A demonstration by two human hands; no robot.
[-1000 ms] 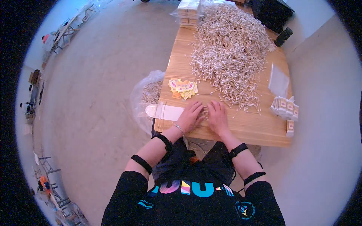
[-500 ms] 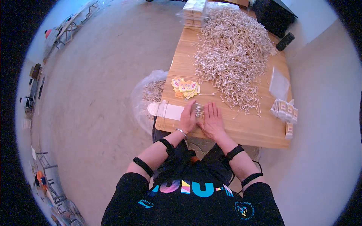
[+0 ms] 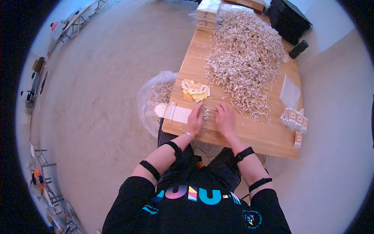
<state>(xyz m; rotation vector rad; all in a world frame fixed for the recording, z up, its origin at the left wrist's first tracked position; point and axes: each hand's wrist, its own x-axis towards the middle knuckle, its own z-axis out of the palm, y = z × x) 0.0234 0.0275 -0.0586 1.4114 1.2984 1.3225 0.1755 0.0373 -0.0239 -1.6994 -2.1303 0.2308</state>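
A small bunch of cotton swabs (image 3: 209,114) lies on the wooden table between my two hands, its sticks running roughly from hand to hand. My left hand (image 3: 195,120) stands on edge at the bunch's left end, fingers stretched and held together. At the other end, my right hand (image 3: 225,120) touches the swabs with loosely bent fingers, slightly blurred. Neither hand visibly wraps around the bunch. Left of my left hand lies a flat white strip (image 3: 180,114) with a clear, rounded end piece. Just beyond it sits a heap of yellow and orange cards (image 3: 195,91).
A large heap of loose cotton swabs (image 3: 245,58) covers the table's far part. Filled packs (image 3: 294,119) and a clear bag (image 3: 290,91) lie at right. A plastic bag of swabs (image 3: 159,93) stands off the left edge. Stacked packs (image 3: 207,15) and a black box (image 3: 289,20) are behind.
My right hand's flat fingers have bent and drawn slightly away from my left hand, leaving more of the swabs in sight. The whole view has shifted a little.
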